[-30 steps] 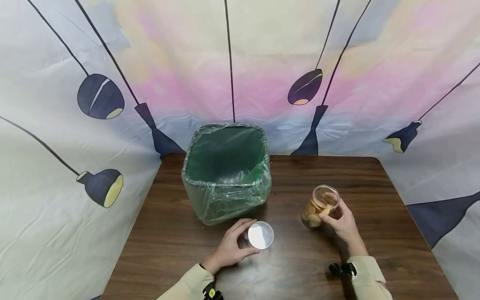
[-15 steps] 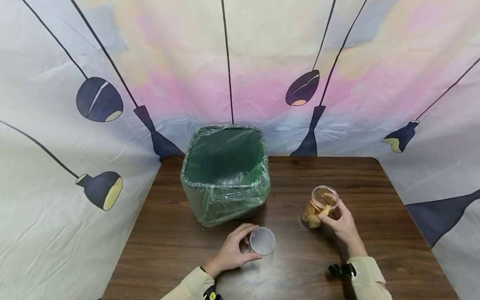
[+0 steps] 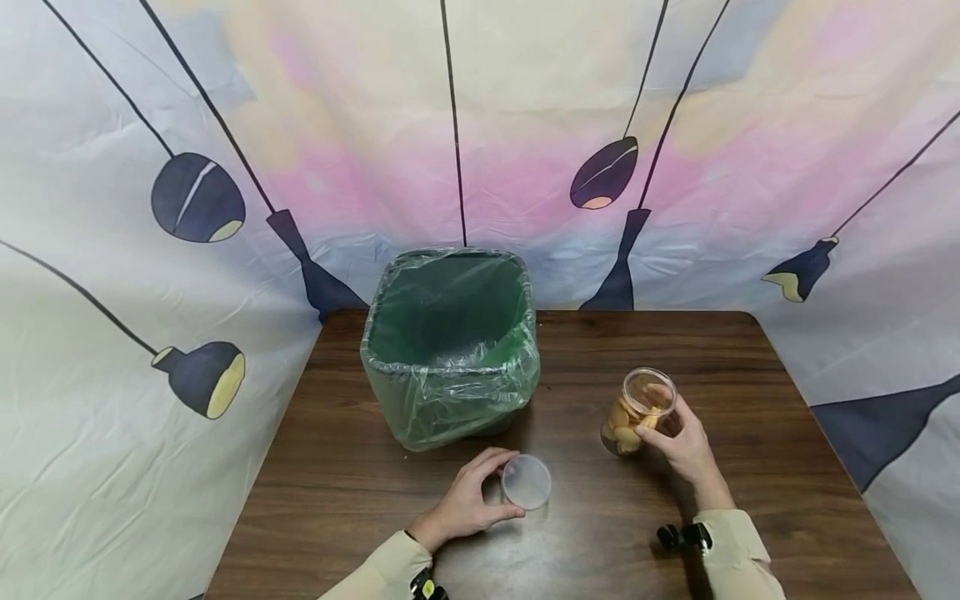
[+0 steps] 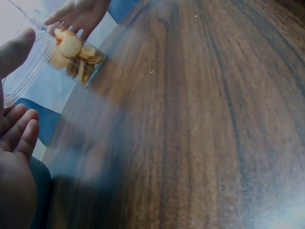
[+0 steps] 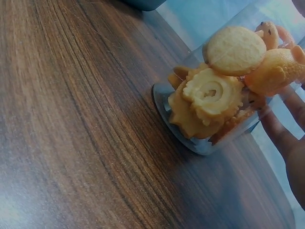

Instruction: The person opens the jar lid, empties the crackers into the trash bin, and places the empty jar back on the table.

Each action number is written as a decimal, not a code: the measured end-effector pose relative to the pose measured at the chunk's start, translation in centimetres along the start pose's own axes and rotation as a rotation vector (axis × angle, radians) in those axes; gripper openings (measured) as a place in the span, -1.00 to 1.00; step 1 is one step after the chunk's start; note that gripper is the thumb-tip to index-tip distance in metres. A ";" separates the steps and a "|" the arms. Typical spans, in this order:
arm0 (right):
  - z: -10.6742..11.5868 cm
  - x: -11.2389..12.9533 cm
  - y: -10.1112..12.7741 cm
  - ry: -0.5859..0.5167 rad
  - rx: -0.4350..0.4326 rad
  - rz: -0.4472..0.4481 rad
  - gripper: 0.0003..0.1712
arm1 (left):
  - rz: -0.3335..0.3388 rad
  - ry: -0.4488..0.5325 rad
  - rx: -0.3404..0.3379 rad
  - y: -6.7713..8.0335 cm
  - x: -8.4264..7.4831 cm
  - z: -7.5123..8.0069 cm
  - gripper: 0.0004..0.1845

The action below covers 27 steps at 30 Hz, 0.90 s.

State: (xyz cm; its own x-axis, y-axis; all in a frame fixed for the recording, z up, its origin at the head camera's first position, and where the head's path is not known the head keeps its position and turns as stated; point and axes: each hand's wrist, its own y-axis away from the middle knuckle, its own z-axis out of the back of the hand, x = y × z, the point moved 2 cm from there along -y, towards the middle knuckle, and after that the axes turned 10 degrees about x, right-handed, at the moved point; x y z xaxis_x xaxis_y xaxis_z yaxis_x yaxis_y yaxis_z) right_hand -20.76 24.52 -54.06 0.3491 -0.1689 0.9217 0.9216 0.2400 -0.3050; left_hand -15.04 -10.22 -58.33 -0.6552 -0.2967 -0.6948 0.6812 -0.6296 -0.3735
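Observation:
In the head view my left hand (image 3: 468,498) pinches a clear round lid (image 3: 527,482) by its edge, above the table's near middle. The left wrist view shows the same lid (image 4: 31,67) between thumb and fingers. On the right, my right hand (image 3: 686,446) grips a clear jar (image 3: 622,417) around its upper side. The jar's mouth is uncovered. Inside lie several cookies (image 5: 212,95), some round, some with scalloped edges, along with an orange shaped piece (image 5: 274,71). The jar's base meets the wooden table, as the right wrist view shows.
A green bin (image 3: 450,392) lined with a clear plastic bag stands on the brown wooden table (image 3: 337,500), left of the jar and beyond my left hand. A cloth backdrop (image 3: 510,192) with painted lamps hangs behind and at both sides. Small crumbs dot the table.
My left hand has moved slightly toward me and to the right, and the lid has tilted so its glare is gone. The right hand and jar have stayed in place.

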 end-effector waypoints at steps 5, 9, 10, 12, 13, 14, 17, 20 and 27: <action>-0.1 -0.1 0.0 -0.002 -0.007 0.001 -0.27 | 0.011 -0.001 0.021 0.0 0.3 -0.3 -0.23; -0.2 0.0 0.0 -0.008 -0.005 0.005 -0.26 | 0.076 0.001 0.056 0.3 0.5 -0.7 -0.21; -0.2 0.0 0.0 -0.008 -0.005 0.005 -0.26 | 0.091 -0.002 0.061 0.4 0.6 -0.7 -0.21; -0.2 0.0 0.0 -0.004 -0.004 0.007 -0.26 | 0.105 -0.013 0.067 0.5 0.7 -0.9 -0.21; -0.2 0.1 0.0 -0.002 -0.004 0.007 -0.26 | 0.107 -0.016 0.067 0.6 0.7 -0.9 -0.21; -0.2 0.1 0.0 -0.001 -0.004 0.006 -0.26 | 0.107 -0.019 0.066 0.6 0.7 -1.0 -0.21; -0.2 0.2 0.0 0.003 -0.003 0.002 -0.26 | 0.115 -0.010 0.068 0.7 0.7 -1.1 -0.22; -0.2 0.2 0.0 0.005 0.000 -0.007 -0.25 | 0.134 0.005 0.075 0.8 0.7 -1.2 -0.22; 0.0 0.1 0.2 0.016 0.004 -0.023 -0.24 | 0.158 -0.008 0.097 1.0 0.8 -1.3 -0.23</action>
State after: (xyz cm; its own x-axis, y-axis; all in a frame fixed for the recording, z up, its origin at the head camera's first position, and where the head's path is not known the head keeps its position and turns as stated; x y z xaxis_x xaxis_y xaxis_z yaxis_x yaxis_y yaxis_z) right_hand -20.57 24.55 -53.98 0.3304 -0.1899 0.9246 0.9287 0.2401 -0.2825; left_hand -14.41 -10.15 -60.03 -0.5452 -0.4034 -0.7349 0.7418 -0.6406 -0.1987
